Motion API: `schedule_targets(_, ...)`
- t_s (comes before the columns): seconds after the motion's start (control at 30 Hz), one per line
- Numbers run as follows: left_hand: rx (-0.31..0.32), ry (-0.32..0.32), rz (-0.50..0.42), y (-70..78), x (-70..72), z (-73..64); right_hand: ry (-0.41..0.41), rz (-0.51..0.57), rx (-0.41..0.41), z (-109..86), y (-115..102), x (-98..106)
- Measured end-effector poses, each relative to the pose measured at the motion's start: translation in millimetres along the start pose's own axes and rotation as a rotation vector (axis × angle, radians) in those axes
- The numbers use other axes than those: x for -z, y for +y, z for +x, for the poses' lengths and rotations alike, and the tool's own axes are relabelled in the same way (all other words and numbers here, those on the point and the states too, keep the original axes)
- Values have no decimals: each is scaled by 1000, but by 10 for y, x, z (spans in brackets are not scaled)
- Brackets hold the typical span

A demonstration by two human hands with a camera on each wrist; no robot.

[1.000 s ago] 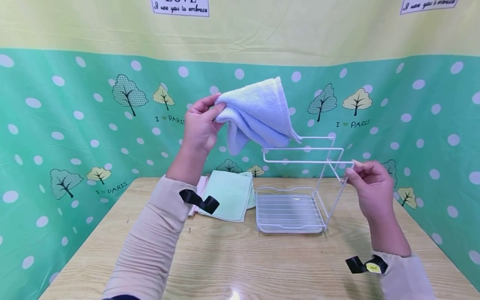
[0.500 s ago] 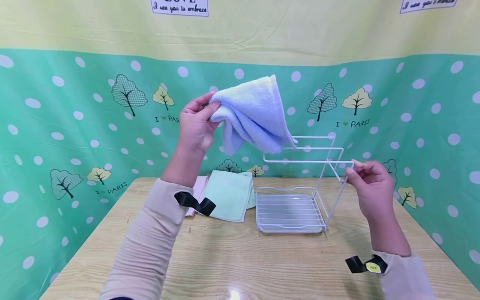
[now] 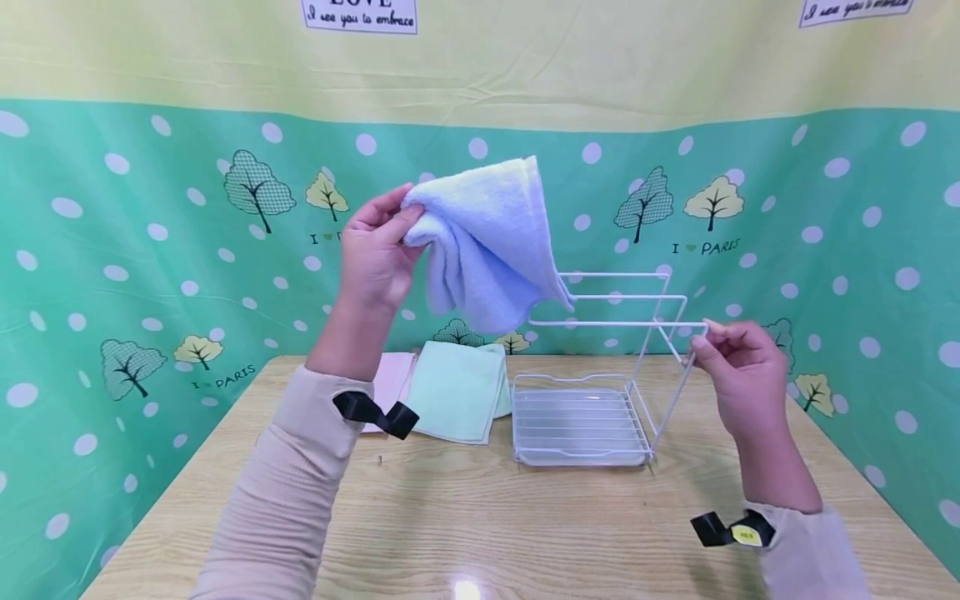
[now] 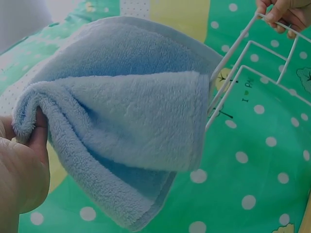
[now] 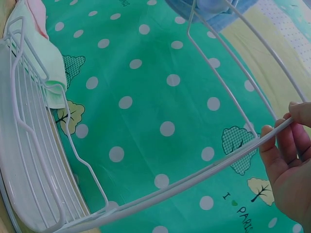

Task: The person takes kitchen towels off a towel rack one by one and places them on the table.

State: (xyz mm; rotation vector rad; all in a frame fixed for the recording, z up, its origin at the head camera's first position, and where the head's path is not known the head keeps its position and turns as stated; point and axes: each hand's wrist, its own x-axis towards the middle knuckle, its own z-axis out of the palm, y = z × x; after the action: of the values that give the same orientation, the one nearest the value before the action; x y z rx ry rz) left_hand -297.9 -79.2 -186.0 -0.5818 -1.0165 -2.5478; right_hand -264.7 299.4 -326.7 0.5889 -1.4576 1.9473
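My left hand (image 3: pixel 378 250) pinches one gathered end of a light blue towel (image 3: pixel 483 242), raised well above the table. The towel fans out to the right in folds, and its lower right corner overlaps the left ends of the rack's top bars. In the left wrist view the thumb and fingers grip the towel (image 4: pixel 131 111) at its bunched end. A white wire rack (image 3: pixel 615 323) stands on the table, with long bars on top and a wire basket below. My right hand (image 3: pixel 742 375) pinches the rack's upper right corner; the right wrist view shows fingertips around the rod (image 5: pixel 214 167).
Behind the left forearm lie a folded pale green cloth (image 3: pixel 453 392) and a pink cloth (image 3: pixel 392 379). A translucent tray (image 3: pixel 581 417) sits in the rack's base. A green polka-dot curtain (image 3: pixel 300 292) hangs behind the wooden table (image 3: pixel 480 517).
My left hand has moved left with the towel, drawing it along toward the left ends of the rack's bars. The right hand and the rack have stayed put.
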Motion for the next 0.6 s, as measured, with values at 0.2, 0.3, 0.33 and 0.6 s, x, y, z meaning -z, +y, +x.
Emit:
schedule_targets(0.2,-4,14,-8,44,61,-27,14,-15,-16,-3,1,1)
schedule_targets(0.3,-9,29,-10,62,101,-36,18,-18,-22,-3,0,0)
schedule_targets(0.33,-12,32,-11,68,116,-38,18,-17,-22,-2,0,-1)
schedule_targets(0.6,-27,63,-22,132,236,-58,11,-1,-19,1,4,1)
